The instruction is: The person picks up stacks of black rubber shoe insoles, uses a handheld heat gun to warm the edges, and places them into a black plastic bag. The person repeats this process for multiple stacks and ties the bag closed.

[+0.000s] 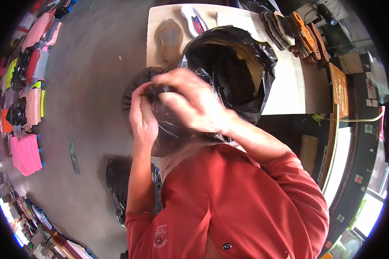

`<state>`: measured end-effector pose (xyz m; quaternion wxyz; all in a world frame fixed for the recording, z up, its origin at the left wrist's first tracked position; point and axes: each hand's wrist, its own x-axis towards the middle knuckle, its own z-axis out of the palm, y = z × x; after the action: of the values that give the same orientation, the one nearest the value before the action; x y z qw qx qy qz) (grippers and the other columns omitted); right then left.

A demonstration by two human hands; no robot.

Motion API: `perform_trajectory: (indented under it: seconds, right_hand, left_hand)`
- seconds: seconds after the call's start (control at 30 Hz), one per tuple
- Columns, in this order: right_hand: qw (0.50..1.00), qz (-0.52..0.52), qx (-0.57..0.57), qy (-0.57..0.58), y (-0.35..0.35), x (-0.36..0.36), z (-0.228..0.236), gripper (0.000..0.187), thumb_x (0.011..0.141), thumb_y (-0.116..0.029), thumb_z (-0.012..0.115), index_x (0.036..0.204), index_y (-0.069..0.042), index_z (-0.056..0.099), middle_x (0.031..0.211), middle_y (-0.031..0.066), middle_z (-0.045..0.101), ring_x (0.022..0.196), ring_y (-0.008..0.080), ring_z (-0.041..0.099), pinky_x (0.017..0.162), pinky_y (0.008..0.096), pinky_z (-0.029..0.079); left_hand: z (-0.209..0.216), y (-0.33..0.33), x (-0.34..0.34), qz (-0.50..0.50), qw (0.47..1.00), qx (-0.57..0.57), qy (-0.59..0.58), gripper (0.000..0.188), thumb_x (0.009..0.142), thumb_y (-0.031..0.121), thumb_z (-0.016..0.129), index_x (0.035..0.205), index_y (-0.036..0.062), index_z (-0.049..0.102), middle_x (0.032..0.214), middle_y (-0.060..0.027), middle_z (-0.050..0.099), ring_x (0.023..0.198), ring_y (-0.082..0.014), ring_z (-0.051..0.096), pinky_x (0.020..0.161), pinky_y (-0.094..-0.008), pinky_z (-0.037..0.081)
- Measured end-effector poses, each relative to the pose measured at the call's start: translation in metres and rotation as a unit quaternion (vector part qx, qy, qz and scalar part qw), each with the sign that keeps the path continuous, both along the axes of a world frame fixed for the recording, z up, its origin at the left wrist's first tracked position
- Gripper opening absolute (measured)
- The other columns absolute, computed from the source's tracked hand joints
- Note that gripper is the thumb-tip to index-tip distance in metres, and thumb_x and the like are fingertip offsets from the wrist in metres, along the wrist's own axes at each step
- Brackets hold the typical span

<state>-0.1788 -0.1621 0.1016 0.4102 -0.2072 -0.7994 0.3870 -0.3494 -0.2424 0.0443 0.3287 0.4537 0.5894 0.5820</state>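
A full black plastic bag [168,129] bulges in front of me, its top gathered into a neck. My left hand [143,118] is closed round that neck from the left side. Over the same neck from the right comes my right hand [190,101], blurred by motion; dark plastic shows between its thumb and fingers. Just beyond my right hand stands a second black bag [268,64], its mouth wide and its rim folded outward. Dark contents lie inside it, too dim to name.
On the pale worktable [285,93] lie a brown sole-shaped piece [170,39], a white sole-shaped tray [186,13] with slim tools, and stacked soles [304,36] at the far right. Black plastic [116,181] lies on the floor at left; stacks of coloured sheets [26,153] stand farther left.
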Motion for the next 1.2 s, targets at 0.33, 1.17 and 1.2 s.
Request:
perform_trajectory:
  seconds: [0.33, 1.17, 1.2]
  right_hand:
    - [0.932, -0.255, -0.035, -0.256, 0.011, 0.045, -0.053, 0.039, 0.083, -0.009, 0.074, 0.120, 0.001, 0.067, 0.082, 0.0240, 0.068, 0.077, 0.0404, 0.069, 0.072, 0.0438, 0.056]
    - [0.883, -0.107, -0.215, 0.403, 0.048, 0.125, 0.043, 0.038, 0.110, -0.039, 0.049, 0.110, -0.004, 0.065, 0.105, 0.0081, 0.064, 0.111, 0.0229, 0.063, 0.102, 0.0347, 0.045]
    - [0.828, 0.067, -0.273, 0.485, 0.047, 0.123, 0.047, 0.040, 0.111, -0.039, 0.047, 0.094, -0.008, 0.064, 0.082, 0.0029, 0.060, 0.092, 0.0198, 0.067, 0.091, 0.0317, 0.047]
  left_hand:
    - [-0.003, 0.009, 0.003, 0.013, 0.994, -0.014, -0.105, 0.019, 0.103, 0.014, 0.067, 0.116, 0.0036, 0.059, 0.090, 0.0053, 0.057, 0.075, -0.0023, 0.049, 0.066, -0.0202, 0.042]
    - [0.061, 0.014, 0.027, 0.005, 0.945, 0.064, -0.321, 0.048, 0.113, 0.037, 0.044, 0.073, 0.0161, 0.028, 0.066, 0.0061, 0.023, 0.057, -0.0066, 0.022, 0.053, -0.0278, 0.018]
    - [0.064, 0.013, 0.034, -0.001, 0.942, 0.055, -0.331, 0.048, 0.113, 0.038, 0.044, 0.073, 0.0160, 0.028, 0.066, 0.0063, 0.023, 0.057, -0.0065, 0.022, 0.053, -0.0274, 0.019]
